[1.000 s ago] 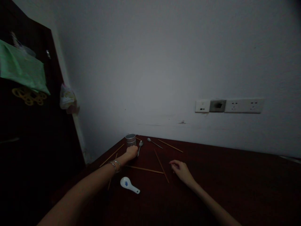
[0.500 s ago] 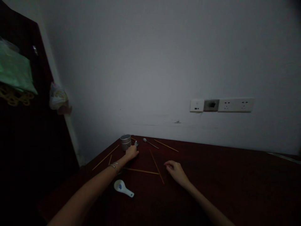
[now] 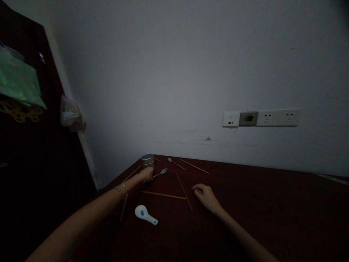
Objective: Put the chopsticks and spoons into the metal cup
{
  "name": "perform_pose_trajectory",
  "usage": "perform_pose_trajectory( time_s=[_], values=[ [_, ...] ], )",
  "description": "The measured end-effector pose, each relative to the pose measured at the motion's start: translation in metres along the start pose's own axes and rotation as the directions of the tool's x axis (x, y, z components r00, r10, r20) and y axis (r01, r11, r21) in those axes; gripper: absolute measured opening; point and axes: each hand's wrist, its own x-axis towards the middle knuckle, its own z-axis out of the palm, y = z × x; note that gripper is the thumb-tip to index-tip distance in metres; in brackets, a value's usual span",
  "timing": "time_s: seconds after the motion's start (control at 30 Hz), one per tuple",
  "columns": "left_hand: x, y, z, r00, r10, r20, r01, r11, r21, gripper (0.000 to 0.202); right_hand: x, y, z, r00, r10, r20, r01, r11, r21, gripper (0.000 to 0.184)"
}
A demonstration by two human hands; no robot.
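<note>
My left hand (image 3: 146, 174) is closed on the handle of a metal spoon (image 3: 161, 171), whose bowl sticks out to the right, just in front of a small metal cup (image 3: 147, 161) near the wall. A bracelet shows on that wrist. My right hand (image 3: 205, 194) rests on the dark red table (image 3: 272, 211) with its fingers curled under, nothing visible in them. Several wooden chopsticks lie scattered on the table; one chopstick (image 3: 183, 190) lies just left of my right hand. A white ceramic spoon (image 3: 145, 214) with a blue mark lies between my forearms.
A second metal spoon (image 3: 176, 164) and another chopstick (image 3: 194, 166) lie by the white wall. A socket strip (image 3: 261, 118) is mounted on the wall. A dark cabinet (image 3: 32, 153) with a green bag (image 3: 19, 85) stands at the left.
My left hand has closed on the metal spoon beside the cup and turned it so its bowl points right. My right hand has stayed in place. The view shifted slightly.
</note>
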Motion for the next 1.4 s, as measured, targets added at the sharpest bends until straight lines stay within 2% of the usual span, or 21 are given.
perform_pose_trajectory(
  time_s=[0.17, 0.33, 0.5, 0.7, 0.83, 1.0, 1.23, 1.4],
  values=[
    [-0.017, -0.014, -0.011, 0.997, 0.064, 0.035, -0.070, 0.979, 0.194, 0.012, -0.001, 0.000, 0.000, 1.000, -0.005, -0.003, 0.005, 1.000, 0.010, 0.028],
    [-0.022, -0.022, -0.010, 0.994, 0.104, 0.015, -0.104, 0.950, 0.294, 0.020, -0.001, -0.001, -0.001, 1.000, -0.013, 0.008, 0.013, 1.000, 0.001, 0.029],
    [-0.024, -0.024, -0.010, 0.992, 0.129, 0.015, -0.126, 0.930, 0.345, 0.023, -0.002, -0.002, -0.002, 1.000, -0.013, -0.004, 0.013, 1.000, -0.011, 0.029],
    [-0.027, -0.024, -0.022, 0.990, 0.142, 0.016, -0.139, 0.929, 0.344, 0.022, -0.002, 0.000, -0.001, 1.000, -0.016, 0.009, 0.016, 1.000, -0.002, 0.029],
    [-0.032, -0.024, -0.026, 0.988, 0.144, 0.053, -0.154, 0.923, 0.354, 0.021, -0.002, 0.002, 0.000, 1.000, -0.025, 0.001, 0.025, 1.000, 0.015, 0.028],
    [-0.039, -0.016, -0.015, 0.979, 0.202, 0.019, -0.195, 0.917, 0.348, 0.025, -0.002, 0.003, 0.001, 0.999, -0.039, -0.001, 0.039, 0.999, 0.010, 0.027],
    [-0.034, 0.001, 0.006, 0.968, 0.250, 0.001, -0.234, 0.904, 0.358, 0.027, -0.002, 0.003, 0.001, 0.999, -0.036, -0.010, 0.037, 0.999, 0.005, 0.027],
    [-0.034, 0.003, 0.003, 0.969, 0.245, -0.012, -0.229, 0.922, 0.313, 0.025, -0.003, 0.004, 0.001, 0.999, -0.039, 0.002, 0.039, 0.999, 0.015, 0.028]
  ],
)
